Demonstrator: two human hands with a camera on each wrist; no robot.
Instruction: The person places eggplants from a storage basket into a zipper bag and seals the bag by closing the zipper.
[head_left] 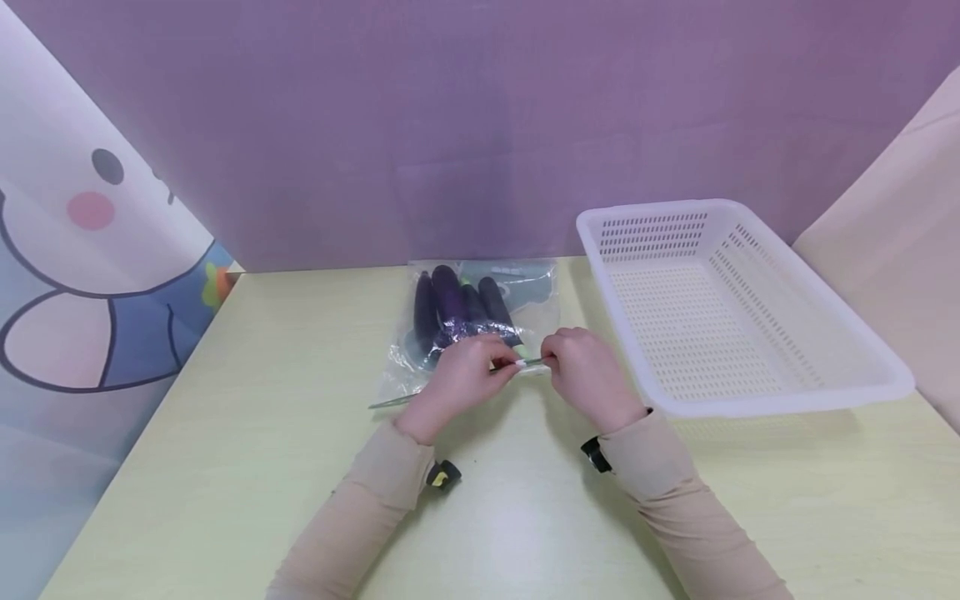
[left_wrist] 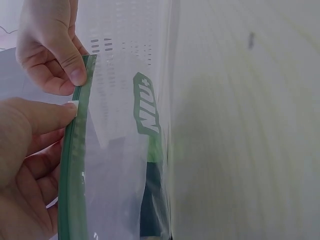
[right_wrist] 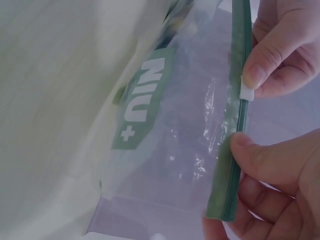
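Note:
A clear zip bag (head_left: 397,367) with a green zip strip lies on the table, several dark purple eggplants (head_left: 448,300) inside it. My left hand (head_left: 468,367) pinches the small white slider (left_wrist: 73,106) on the green strip (left_wrist: 70,165). Close by, my right hand (head_left: 585,371) grips the strip near its right end, the thumb (right_wrist: 245,142) on top and fingers behind. In the right wrist view the white slider sits a short way from the right thumb. White lettering on a green label (right_wrist: 142,97) shows on the bag's face.
A large white perforated plastic basket (head_left: 757,404) stands on the right of the table (head_left: 225,467), beside my right hand. Behind the table rises a purple backdrop (head_left: 390,133). A cartoon-printed cloth (head_left: 82,258) hangs on the left.

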